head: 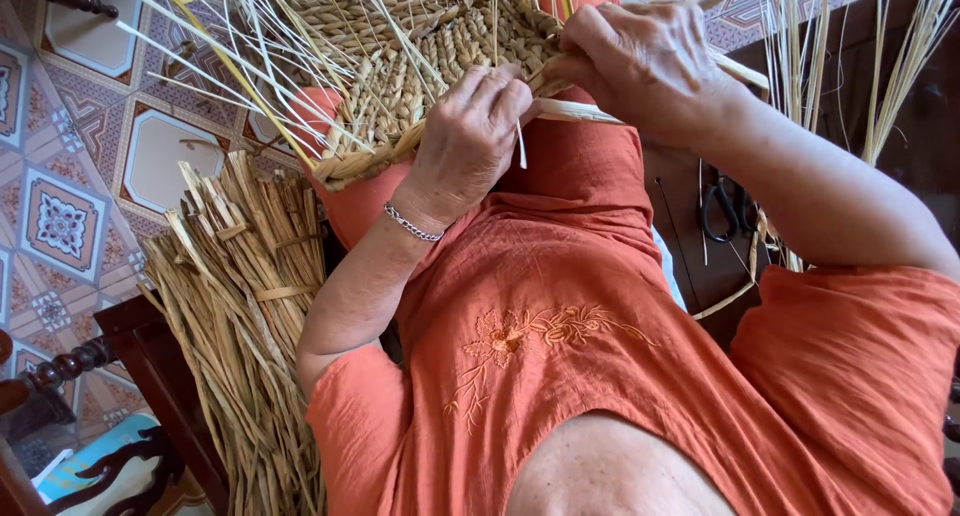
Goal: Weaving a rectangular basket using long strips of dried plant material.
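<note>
A: Surroundings?

B: Patterned tile floor (70, 216), out past the left hand. Dark turned-wood furniture (60, 371) low at that side. Bundle of dried flat reeds (240, 306) standing just under the left wrist. Black scissors (722, 211) on a dark wooden surface (690, 266) below the right forearm.

A: Work piece?

B: Woven straw piece (420, 56), tan, thick plaited rows, rounded rim with a braided edge. Many thin pale stalks (250, 66) sticking out loose from it, fanned away from both hands. Lying on the lap, over orange cloth (560, 306), directly under both hands.

A: Left hand?

B: Left hand (470, 136) curled nearly closed, fingers bent onto the braided edge, pressing it. Silver chain bracelet (412, 224) at the wrist.

A: Right hand?

B: Right hand (645, 61) also closed down, knuckles up, gripping the rim beside the left; a flat strand (580, 111) running out from under it toward the left fingers. Fingertips hidden, exact pinch not visible.
</note>
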